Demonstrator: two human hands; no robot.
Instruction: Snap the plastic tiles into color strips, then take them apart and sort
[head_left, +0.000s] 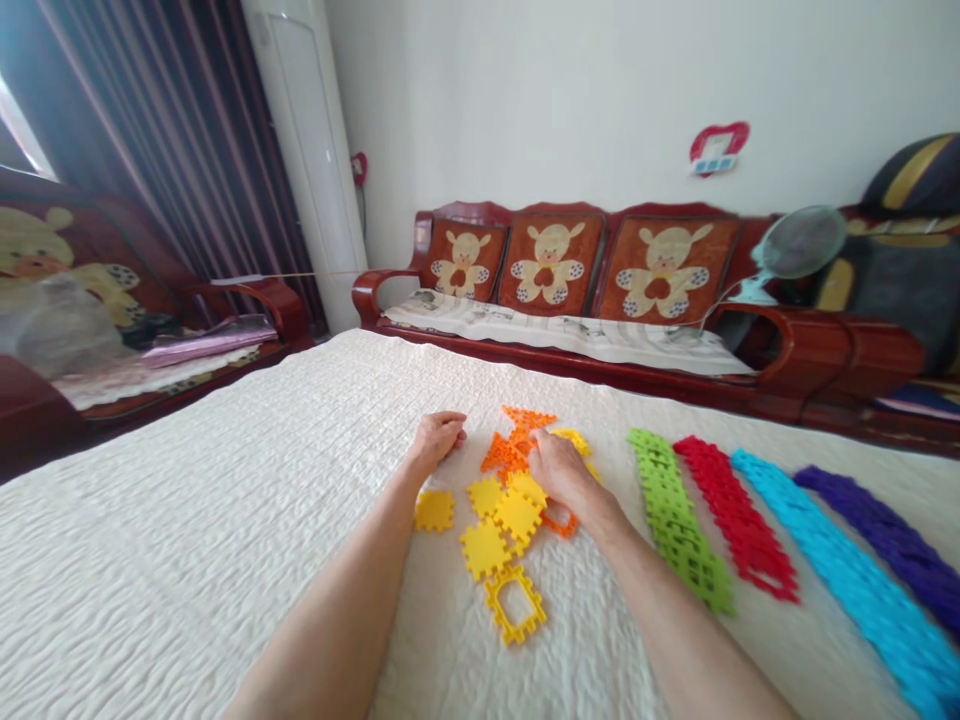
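Left hand (441,437) curls near orange, toothed plastic pieces (497,457); closure unclear. Right hand (561,466) touches them, grip hidden, beside yellow, square, toothed plastic tiles (517,515).

Bright daylight comes from the window (21,130) at far left; shadows on the white quilt (225,480) are faint. Edges stretch and bend. The yellow pieces (517,515) look fairly clear; the dark bag (892,290), far right, is perhaps out of focus.
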